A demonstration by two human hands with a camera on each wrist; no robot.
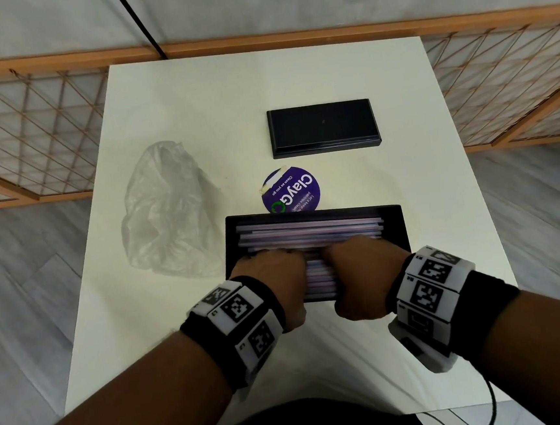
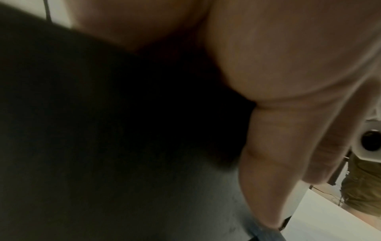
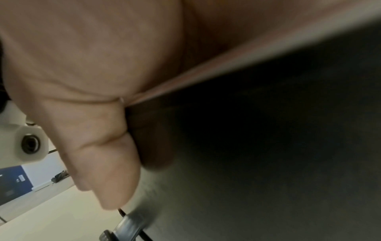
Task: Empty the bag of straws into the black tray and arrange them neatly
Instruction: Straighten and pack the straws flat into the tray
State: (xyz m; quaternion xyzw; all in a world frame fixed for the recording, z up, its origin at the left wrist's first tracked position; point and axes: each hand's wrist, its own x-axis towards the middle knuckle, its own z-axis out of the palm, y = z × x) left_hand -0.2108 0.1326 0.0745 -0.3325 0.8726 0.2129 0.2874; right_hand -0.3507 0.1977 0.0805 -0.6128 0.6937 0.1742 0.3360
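The black tray (image 1: 399, 225) sits at the table's near middle, filled with pale pink and purple straws (image 1: 310, 231) lying lengthwise, left to right. Both hands are on its near half, side by side. My left hand (image 1: 272, 274) and right hand (image 1: 361, 263) curl their fingers down over the straws, and the thumbs lie against the near wall. In the left wrist view the left thumb (image 2: 274, 163) runs along the dark tray wall (image 2: 123, 146). The right wrist view shows the right thumb (image 3: 107, 163) against the tray wall (image 3: 268, 163). The fingertips are hidden. The clear plastic bag (image 1: 167, 215) lies crumpled left of the tray.
A black lid-like rectangle (image 1: 322, 127) lies at the back right of the white table (image 1: 194, 101). A round purple sticker (image 1: 292, 189) lies just beyond the tray. A copper wire fence runs behind the table, and a black cable hangs at the back.
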